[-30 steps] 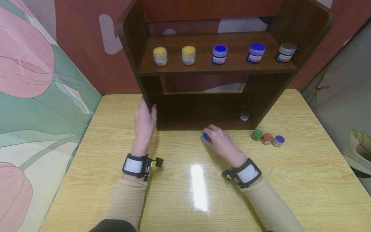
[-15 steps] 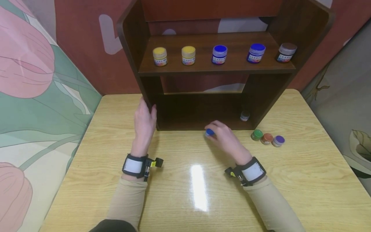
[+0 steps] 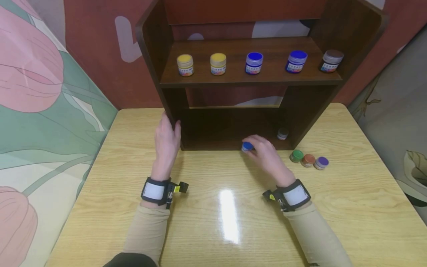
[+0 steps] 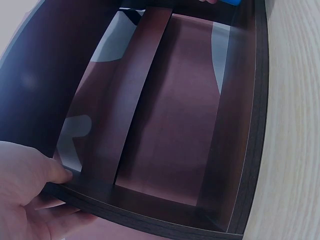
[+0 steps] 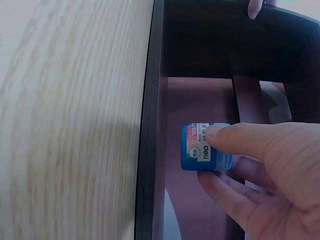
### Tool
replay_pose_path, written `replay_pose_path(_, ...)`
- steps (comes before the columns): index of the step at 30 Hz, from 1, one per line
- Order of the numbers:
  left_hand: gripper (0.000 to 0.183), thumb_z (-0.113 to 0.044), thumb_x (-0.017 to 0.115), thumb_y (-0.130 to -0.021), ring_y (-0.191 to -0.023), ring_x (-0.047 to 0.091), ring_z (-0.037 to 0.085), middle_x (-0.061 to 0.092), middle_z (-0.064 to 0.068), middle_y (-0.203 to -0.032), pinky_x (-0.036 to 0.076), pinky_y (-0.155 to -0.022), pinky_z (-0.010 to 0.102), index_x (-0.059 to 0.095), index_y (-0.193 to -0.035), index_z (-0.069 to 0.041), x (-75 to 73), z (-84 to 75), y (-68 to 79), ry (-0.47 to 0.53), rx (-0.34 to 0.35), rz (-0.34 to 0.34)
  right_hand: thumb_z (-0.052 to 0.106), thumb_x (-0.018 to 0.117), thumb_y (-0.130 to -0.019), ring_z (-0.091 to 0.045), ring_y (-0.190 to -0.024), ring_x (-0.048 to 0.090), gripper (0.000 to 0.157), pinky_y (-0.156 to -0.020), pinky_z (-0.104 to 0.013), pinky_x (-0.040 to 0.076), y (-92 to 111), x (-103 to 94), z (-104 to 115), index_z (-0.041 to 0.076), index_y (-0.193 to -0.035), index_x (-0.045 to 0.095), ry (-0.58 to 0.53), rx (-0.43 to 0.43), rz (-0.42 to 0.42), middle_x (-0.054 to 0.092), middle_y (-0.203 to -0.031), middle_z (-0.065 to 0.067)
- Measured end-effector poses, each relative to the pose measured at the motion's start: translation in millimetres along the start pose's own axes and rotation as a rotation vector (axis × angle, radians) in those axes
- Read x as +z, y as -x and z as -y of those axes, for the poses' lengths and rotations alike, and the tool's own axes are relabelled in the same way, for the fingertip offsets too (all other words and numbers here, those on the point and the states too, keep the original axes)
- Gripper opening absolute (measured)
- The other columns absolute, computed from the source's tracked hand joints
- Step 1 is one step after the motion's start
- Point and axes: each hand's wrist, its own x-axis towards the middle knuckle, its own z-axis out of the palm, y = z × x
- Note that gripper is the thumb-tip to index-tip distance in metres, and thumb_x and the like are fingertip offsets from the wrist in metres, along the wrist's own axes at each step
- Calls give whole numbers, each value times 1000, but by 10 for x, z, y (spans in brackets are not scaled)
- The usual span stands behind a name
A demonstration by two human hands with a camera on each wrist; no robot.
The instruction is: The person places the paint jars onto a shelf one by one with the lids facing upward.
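My right hand [image 3: 267, 154] pinches a small blue paint jar [image 5: 197, 147] between thumb and fingers. The jar is at the front edge of the dark wooden shelf's [image 3: 213, 142] lower level; the right wrist view shows its label facing the camera. My left hand [image 3: 165, 141] holds the left side panel [image 4: 135, 205] of the shelf, thumb on the inner face and fingers outside. A jar with a dull lid [image 3: 282, 134] stands at the right of the lower level. Green [image 3: 296, 156], reddish-brown [image 3: 308, 160] and purple [image 3: 321, 163] jars sit on the table by the shelf's right front.
Along the upper level stand two yellow jars [image 3: 185, 65] [image 3: 218, 64], two dark blue jars [image 3: 254, 63] [image 3: 296, 62] and a brown-lidded jar [image 3: 331, 61]. The light wooden table [image 3: 200, 222] extends in front. Patterned walls [image 3: 30, 148] lie behind and to the sides.
My right hand has carried the blue paint jar from the table rightward and away from me to the lower level's front edge. My left hand stays on the side panel.
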Motion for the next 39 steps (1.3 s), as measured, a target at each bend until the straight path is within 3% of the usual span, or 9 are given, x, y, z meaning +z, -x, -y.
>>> replay_pose_path(11,40,-14,60,-99,-108,67,44,66,28,-118,55,-90,55,50,-132,6,-6,-8,-4,-10,-13,7,3,74,-87,-36,-109,66,29,-97,-49,54,-8,-9,-173,-2,-114,68,-11,18,-76,69,-117,-20)
replay_pose_path(39,37,-14,61,-99,-107,66,44,67,27,-116,54,-89,55,52,-129,6,-10,-19,-2,-2,-26,-3,0,73,-87,-41,-114,64,31,-101,-53,50,-62,-45,-386,-1,-117,67,-3,94,-121,67,-120,-23)
